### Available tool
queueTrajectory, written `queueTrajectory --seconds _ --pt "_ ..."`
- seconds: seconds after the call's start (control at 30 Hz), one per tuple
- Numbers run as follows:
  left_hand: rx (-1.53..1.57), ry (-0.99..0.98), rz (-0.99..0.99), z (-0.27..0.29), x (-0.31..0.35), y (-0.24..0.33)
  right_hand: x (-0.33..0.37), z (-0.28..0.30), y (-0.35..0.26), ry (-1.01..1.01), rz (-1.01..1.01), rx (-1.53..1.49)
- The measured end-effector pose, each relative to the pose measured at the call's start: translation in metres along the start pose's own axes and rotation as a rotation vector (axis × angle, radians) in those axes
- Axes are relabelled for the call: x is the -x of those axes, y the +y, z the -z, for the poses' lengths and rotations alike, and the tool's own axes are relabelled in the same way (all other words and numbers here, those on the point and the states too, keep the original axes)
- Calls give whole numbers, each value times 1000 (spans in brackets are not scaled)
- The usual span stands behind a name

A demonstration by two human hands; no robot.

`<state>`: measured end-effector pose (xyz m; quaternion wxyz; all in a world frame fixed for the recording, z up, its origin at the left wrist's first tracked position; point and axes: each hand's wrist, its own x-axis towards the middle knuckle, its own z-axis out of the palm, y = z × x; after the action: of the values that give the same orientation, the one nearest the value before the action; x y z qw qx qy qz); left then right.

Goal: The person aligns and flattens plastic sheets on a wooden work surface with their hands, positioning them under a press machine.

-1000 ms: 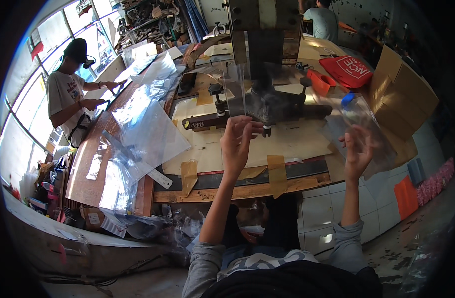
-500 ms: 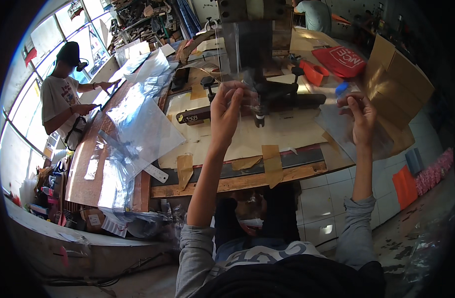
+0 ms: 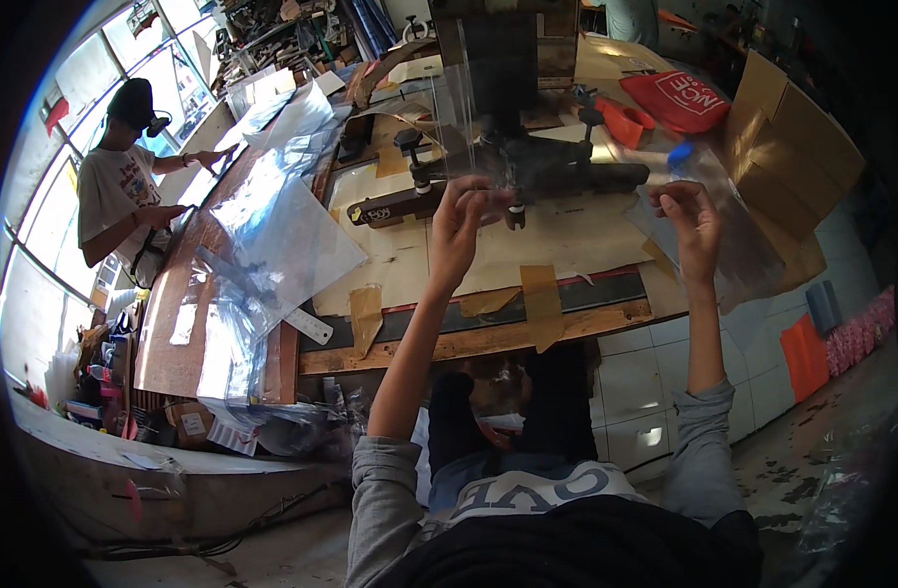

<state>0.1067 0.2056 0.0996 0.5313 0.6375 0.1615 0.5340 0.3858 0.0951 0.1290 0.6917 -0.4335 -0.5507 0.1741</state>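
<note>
My left hand [image 3: 459,233] is raised in front of the press machine, its fingers closed on a thin clear plastic sheet [image 3: 453,116] that rises above them, hard to make out against the dark column. Over the right part of the table is my right hand [image 3: 691,223], with fingers curled to a pinch; whatever is between them is too clear or small to name. Behind both hands stands the machine's dark bar [image 3: 596,179] with black knobs, above a cream board [image 3: 390,265] taped to the bench. More clear plastic [image 3: 738,250] lies beside my right hand.
Plastic sheets [image 3: 307,235] and a metal ruler [image 3: 309,326] cover the left of the table, where another person [image 3: 125,186] works. At the right are a red bag [image 3: 676,100], an orange tape dispenser-like object [image 3: 625,124] and a cardboard box [image 3: 792,147].
My left hand has moved slightly right and lower, and the clear sheet has shifted with it. My right hand has shifted a little left. The view has tilted slightly.
</note>
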Motion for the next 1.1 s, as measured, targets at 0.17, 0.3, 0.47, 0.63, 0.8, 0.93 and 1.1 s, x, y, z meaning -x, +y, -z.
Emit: queueTrajectory --seconds 0.17,0.3,0.47,0.63,0.8,0.93,1.1 --pt "-13 22 19 0 0 1 -3 0 0 1 5 10" --pt "-13 18 6 -1 -2 -2 -6 3 1 -4 11 30" --pt "-13 41 53 -3 -3 5 -9 7 1 -37 20 -6" --pt "8 -11 201 -10 -5 38 -17 26 -20 -173 -176 -42" --pt "43 -153 303 -14 -8 67 -13 37 -24 -134 -217 -51" --pt "26 -233 347 -18 -8 83 0 42 -22 -92 -233 -93" --pt "-9 -304 311 -19 -4 84 12 51 -18 -21 -206 -125"
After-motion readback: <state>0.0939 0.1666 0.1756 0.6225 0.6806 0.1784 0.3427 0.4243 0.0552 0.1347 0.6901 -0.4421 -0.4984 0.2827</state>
